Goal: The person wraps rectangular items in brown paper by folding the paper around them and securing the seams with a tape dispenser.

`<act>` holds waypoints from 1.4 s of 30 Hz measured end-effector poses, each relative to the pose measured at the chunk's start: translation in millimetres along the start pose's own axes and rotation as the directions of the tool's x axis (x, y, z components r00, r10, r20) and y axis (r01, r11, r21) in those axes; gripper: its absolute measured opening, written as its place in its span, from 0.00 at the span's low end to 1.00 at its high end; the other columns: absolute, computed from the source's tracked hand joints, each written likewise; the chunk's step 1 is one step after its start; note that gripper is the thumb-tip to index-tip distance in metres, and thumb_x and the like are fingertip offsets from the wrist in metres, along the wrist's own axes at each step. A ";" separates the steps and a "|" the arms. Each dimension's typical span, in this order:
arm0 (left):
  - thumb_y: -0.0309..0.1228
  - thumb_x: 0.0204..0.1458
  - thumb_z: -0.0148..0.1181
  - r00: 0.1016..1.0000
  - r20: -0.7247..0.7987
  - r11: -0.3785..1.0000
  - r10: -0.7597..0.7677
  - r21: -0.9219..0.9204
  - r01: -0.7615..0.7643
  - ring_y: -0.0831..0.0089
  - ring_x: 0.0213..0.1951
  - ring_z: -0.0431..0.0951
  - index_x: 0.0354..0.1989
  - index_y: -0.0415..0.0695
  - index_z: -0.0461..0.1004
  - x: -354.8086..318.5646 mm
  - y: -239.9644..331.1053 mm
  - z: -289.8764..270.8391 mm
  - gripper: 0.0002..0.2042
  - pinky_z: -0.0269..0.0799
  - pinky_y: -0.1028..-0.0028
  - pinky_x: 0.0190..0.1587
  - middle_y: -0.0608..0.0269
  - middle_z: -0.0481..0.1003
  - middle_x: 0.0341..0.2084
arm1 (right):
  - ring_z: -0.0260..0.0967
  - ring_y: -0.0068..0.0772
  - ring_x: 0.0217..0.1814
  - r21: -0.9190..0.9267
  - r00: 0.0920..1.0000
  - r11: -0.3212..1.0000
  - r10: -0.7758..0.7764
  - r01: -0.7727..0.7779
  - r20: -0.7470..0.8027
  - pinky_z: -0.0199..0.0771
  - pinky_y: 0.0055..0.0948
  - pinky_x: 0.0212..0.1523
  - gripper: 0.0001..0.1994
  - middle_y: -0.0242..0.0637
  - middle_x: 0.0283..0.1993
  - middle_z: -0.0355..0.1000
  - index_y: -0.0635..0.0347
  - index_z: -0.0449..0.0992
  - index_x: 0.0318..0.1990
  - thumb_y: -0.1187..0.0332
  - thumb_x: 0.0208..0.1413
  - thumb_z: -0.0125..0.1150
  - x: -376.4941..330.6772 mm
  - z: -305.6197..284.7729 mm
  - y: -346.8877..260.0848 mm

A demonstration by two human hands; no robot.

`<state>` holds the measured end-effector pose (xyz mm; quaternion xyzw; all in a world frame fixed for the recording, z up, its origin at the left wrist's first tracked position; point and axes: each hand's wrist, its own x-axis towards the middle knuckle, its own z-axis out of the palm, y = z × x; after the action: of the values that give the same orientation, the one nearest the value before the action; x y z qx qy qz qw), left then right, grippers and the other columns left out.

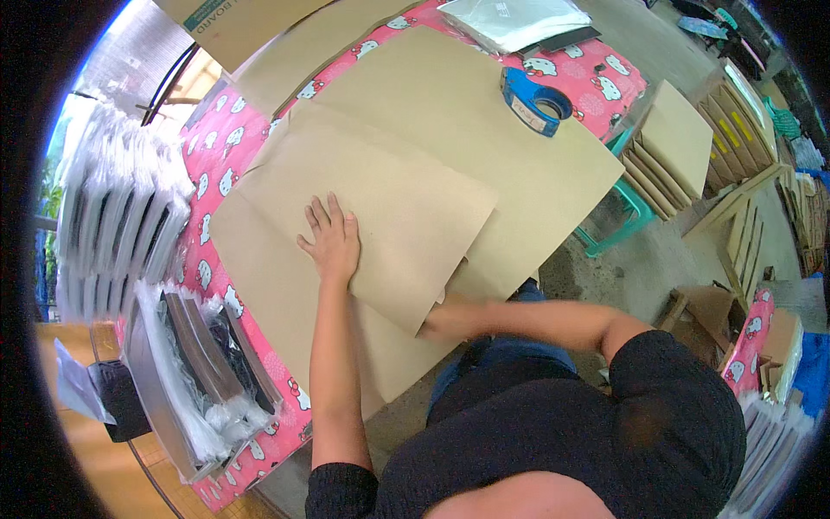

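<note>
A large sheet of brown kraft paper (553,164) covers much of the table. On it lies a smaller folded brown paper piece (406,195), flat, its near corner pointing toward me. My left hand (333,242) rests on this piece with its fingers stretched out and spread. At the near right edge of the piece is my right hand (445,318), smeared by motion and partly behind the paper. Its fingers do not show clearly. A blue tape dispenser (529,105) stands on the large sheet, toward the far right.
A pink patterned cloth (203,164) covers the table. Plastic-wrapped stacks (121,208) and wrapped flat items (203,372) line the left side. A white plastic packet (519,22) lies at the far edge. On the right, brown boards (670,143) rest by a green stool (627,216).
</note>
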<state>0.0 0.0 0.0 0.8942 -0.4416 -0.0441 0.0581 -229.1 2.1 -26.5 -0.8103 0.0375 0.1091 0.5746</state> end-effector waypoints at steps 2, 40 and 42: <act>0.51 0.57 0.34 1.000 0.009 0.999 -0.006 0.050 0.006 0.62 0.67 0.38 0.66 0.55 0.44 -4.0 -8.2 -9.7 0.29 0.30 0.43 0.61 0.61 0.37 0.67 | 0.57 0.45 0.60 0.001 0.949 0.987 -0.155 0.162 -0.274 0.56 0.39 0.58 0.31 0.51 0.58 0.59 0.60 0.60 0.57 0.58 0.47 0.62 3.4 36.5 -8.7; 0.44 0.57 0.41 0.942 0.243 0.344 -0.232 -0.885 0.313 0.52 0.55 0.63 0.56 0.32 0.59 -166.9 120.7 22.8 0.27 0.52 0.58 0.60 0.41 0.65 0.51 | 0.65 0.47 0.52 -0.705 0.917 0.593 -0.321 0.389 0.236 0.63 0.44 0.51 0.20 0.51 0.48 0.67 0.61 0.70 0.48 0.57 0.54 0.45 -113.4 -146.3 56.7; 0.43 0.57 0.46 0.799 0.482 -0.445 -0.360 -0.841 0.307 0.57 0.46 0.73 0.49 0.28 0.63 -167.2 77.3 -7.6 0.26 0.66 0.63 0.50 0.41 0.71 0.44 | 0.69 0.43 0.44 -0.484 0.928 0.838 -0.068 0.252 0.367 0.67 0.42 0.47 0.18 0.49 0.39 0.71 0.58 0.73 0.44 0.55 0.55 0.47 -89.9 -200.8 -37.4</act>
<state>-160.9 86.8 23.2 0.5655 0.0865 -0.3750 0.7295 -282.8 -179.7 91.2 -0.9052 -0.1607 0.2020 0.3377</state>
